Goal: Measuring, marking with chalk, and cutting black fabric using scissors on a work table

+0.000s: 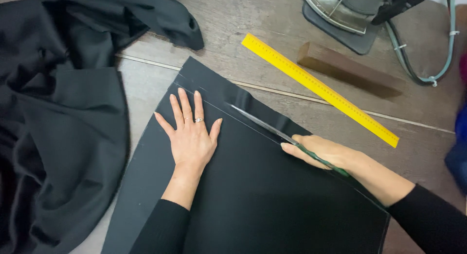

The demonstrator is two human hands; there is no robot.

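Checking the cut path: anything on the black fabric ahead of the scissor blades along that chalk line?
Nothing visible. The scissors in the right hand point up the chalk line, which runs bare to the fabric panel edge. The left hand lies flat beside the line; the yellow ruler is off the fabric.

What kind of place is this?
Probably a sewing or tailoring workroom: scissors cut along a chalk line on black fabric, beside a yellow ruler and an iron.
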